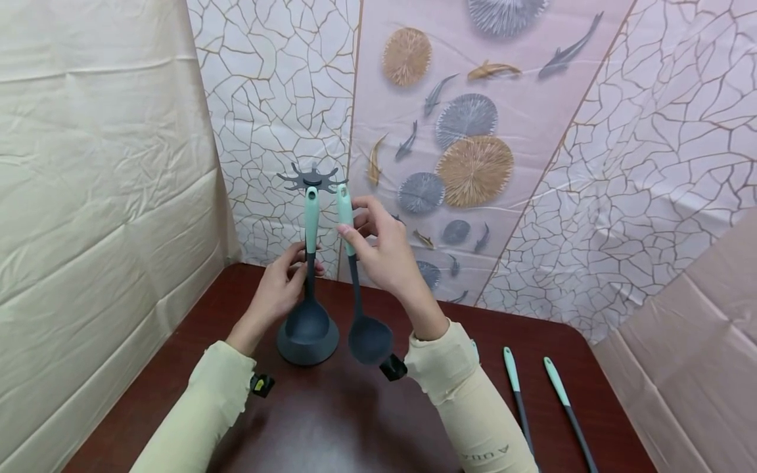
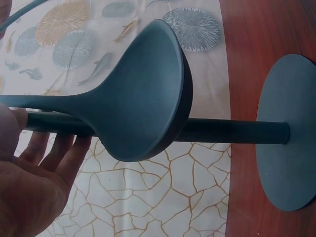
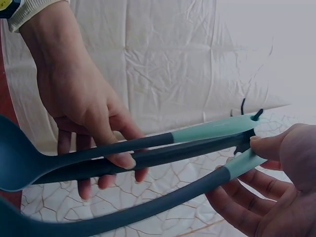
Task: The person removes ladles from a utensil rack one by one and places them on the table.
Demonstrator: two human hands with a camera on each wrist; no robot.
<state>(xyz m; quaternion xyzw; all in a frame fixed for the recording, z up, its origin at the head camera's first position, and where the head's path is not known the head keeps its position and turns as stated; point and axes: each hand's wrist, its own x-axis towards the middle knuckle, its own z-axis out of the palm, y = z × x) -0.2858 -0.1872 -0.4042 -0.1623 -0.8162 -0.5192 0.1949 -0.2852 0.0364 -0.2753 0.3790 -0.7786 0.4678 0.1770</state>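
A dark utensil stand point(image 1: 309, 357) with a round base and a star-shaped hook top stands upright on the table. From one hook hangs a ladle point(image 1: 307, 320), its mint handle uppermost and its dark bowl low over the base. My left hand point(image 1: 276, 284) grips the stand's pole behind the ladle's neck, thumb across it and fingers behind. My right hand point(image 1: 386, 255) pinches the mint handle of a second round-bowled spoon point(image 1: 370, 340) between thumb and fingers. That handle's holed end is right at a hook tip, the bowl hanging down to the right of the stand.
Two mint-handled utensils lie on the dark red table at the right, one handle point(image 1: 511, 368) nearer the right sleeve and one handle point(image 1: 556, 381) farther out. Another mint tip point(image 1: 475, 349) shows past the sleeve. Patterned cloth walls point(image 1: 284, 79) rise behind and beside the table.
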